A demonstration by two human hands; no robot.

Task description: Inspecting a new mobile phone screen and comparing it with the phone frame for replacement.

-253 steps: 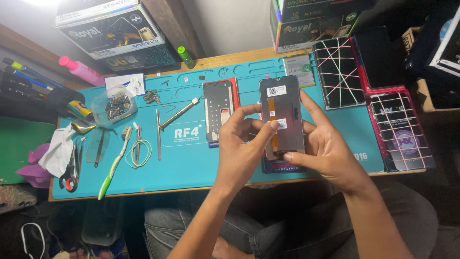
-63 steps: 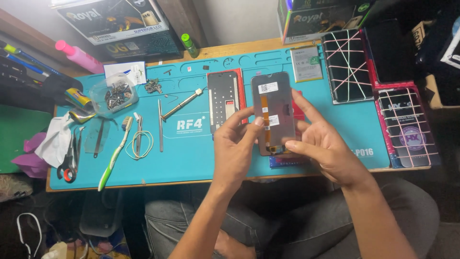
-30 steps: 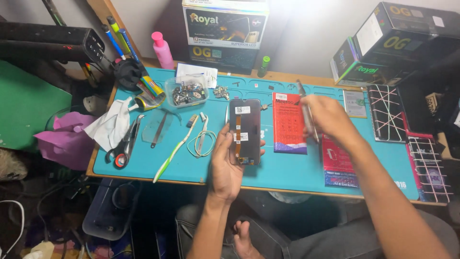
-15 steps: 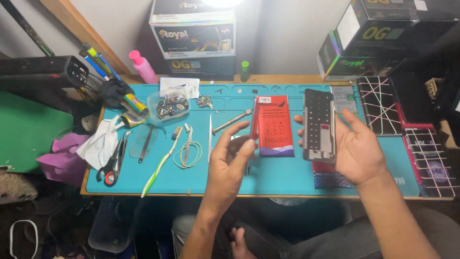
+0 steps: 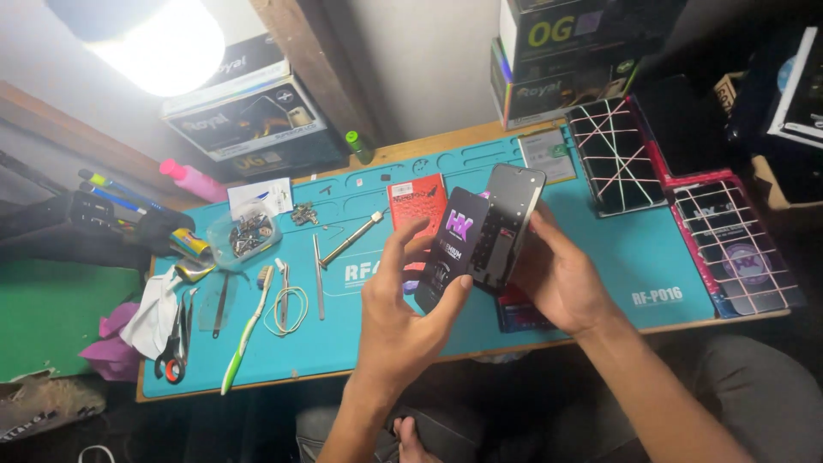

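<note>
My left hand holds a black rectangular screen panel with a purple mark on it, thumb and fingers along its edges, raised over the teal work mat. My right hand holds a dark phone display assembly upright, right beside and partly behind the black panel. A red phone part lies flat on the mat behind both hands.
On the mat's left lie a screwdriver, tweezers, a green-handled toothbrush, a wire loop, scissors, a white cloth and a clear dish of small parts. Gridded black panels lie right. Boxes stand behind.
My left hand, empty half a second ago, now holds a black screen panel. My right hand has brought the display assembly left, next to it. The camera has tilted.
</note>
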